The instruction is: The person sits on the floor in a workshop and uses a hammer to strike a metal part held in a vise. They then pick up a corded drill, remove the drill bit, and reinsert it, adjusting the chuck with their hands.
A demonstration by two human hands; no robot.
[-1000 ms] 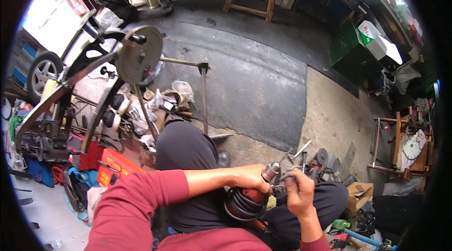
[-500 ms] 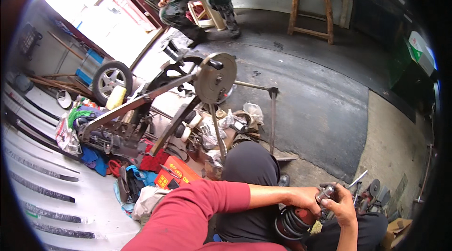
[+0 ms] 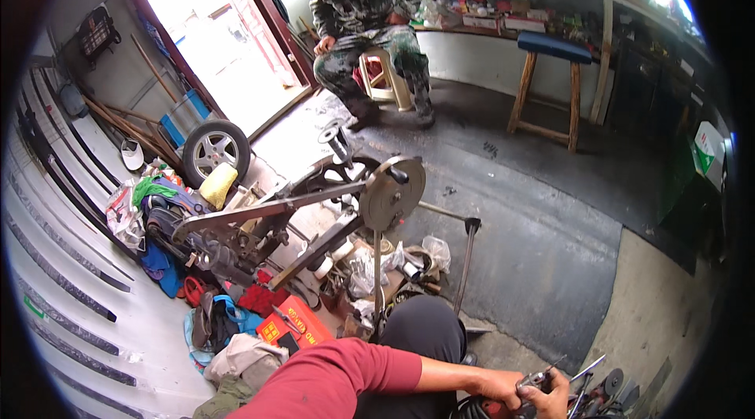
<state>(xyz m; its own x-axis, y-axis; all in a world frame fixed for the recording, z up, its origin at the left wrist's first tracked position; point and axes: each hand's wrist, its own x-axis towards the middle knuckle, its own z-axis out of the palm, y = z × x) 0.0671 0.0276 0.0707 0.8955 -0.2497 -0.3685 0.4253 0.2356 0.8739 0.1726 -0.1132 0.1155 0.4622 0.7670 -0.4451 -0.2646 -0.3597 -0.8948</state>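
At the lower right, over my lap, my left hand [image 3: 501, 389] and my right hand [image 3: 552, 394] are together on a red power drill with a metal chuck [image 3: 536, 379]. My left fingers close around the drill near its front. The right hand's thumb and fingers pinch the chuck from the other side. A thin bit seems to stick out past the chuck. Black coiled cord [image 3: 470, 406] lies beside the drill body, most of which the hands and the lower edge hide.
Left of my knee stands a metal machine with a round disc [image 3: 393, 192] on legs. Around it lie bags, cloths and a red box [image 3: 295, 321]. Metal tools [image 3: 609, 384] lie right of my hands. Farther off, a person [image 3: 366, 22] sits near a blue-topped stool [image 3: 554, 48].
The view has tilted up, so my hands and the drill sit lower in the picture and the seated person shows more fully. Both hands stay on the drill.
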